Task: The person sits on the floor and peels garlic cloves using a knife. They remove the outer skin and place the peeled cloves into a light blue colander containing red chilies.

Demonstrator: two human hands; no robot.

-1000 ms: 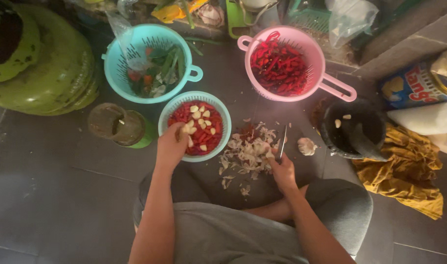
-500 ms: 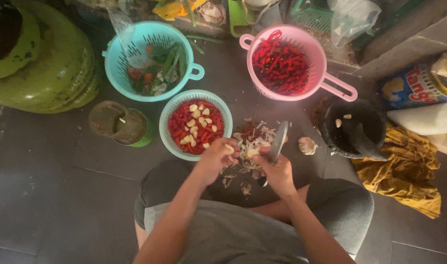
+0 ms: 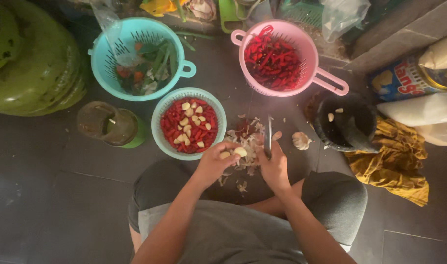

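Head view, left hand fingers clamped on garlic clove, right hand gripping knife, blade edge hard to see

I see slotted plastic in the teal colander, the pink colander and the small teal basket. The knife blade looks like dull metal. Papery garlic skins lie on matt grey floor tiles; at right, rumpled yellow cloth.

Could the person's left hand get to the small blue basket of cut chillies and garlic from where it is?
Probably yes: the left hand, holding a garlic clove, sits just beside the small blue basket, with nothing between them.
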